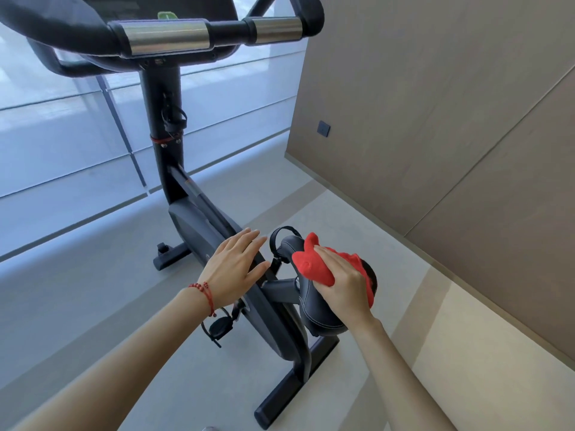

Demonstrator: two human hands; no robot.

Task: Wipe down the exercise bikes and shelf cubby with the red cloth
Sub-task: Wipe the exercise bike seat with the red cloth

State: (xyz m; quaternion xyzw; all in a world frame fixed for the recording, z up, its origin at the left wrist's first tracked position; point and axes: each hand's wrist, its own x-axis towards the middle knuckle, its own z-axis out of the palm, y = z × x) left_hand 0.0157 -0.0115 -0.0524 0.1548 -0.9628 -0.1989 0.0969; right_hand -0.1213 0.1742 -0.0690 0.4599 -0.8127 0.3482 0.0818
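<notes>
A black exercise bike (pixel 199 225) stands in front of me, its handlebars (pixel 168 35) at the top of the view. My right hand (pixel 345 284) presses a bunched red cloth (pixel 314 265) onto the black saddle (pixel 314 306). My left hand (pixel 236 265), with a red bead bracelet on its wrist, lies flat with fingers spread on the bike's frame housing, just left of the saddle. No shelf cubby is in view.
A glass wall (pixel 62 135) runs behind the bike on the left. A wood-panelled wall (pixel 435 119) closes the right side. The bike's base bar (pixel 292 387) and a pedal (pixel 221 328) stick out near my arms. Pale floor surrounds the bike.
</notes>
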